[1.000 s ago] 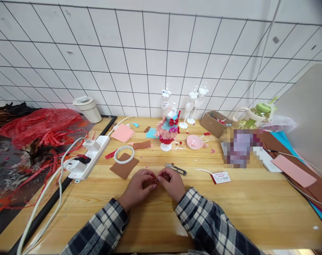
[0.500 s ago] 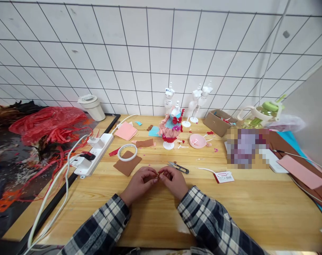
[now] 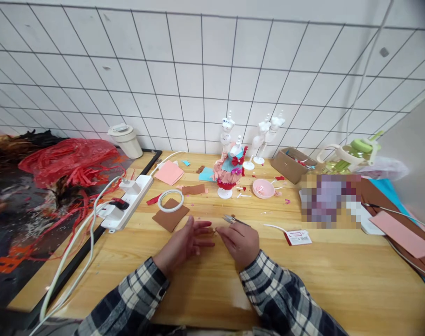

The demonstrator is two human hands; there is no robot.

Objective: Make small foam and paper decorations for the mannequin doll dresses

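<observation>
- While the left hand (image 3: 188, 242) stands spread, fingers apart, the right hand (image 3: 243, 241) pinches a small brown piece (image 3: 214, 230), too tiny to identify.
- Piece's place: between both hands, over the bench (image 3: 212, 294); left-hand contact cannot be told.
- Snips (image 3: 229, 218): just beyond the right hand, partly hidden.
- Brown sheet (image 3: 170, 221): near the left hand, tape ring (image 3: 160, 204) overlapping it.
- Dress form (image 3: 230, 173): farther back, clothed.

From table (image 3: 303, 280) centre, noted power strip (image 3: 136, 199) and red plastic (image 3: 68, 161) at 10 o'clock; cup (image 3: 130, 144) at 11; tiled wall (image 3: 187, 79) at 12; bottle (image 3: 353, 153) at 2, clear plastic (image 3: 389, 167) just beside.
</observation>
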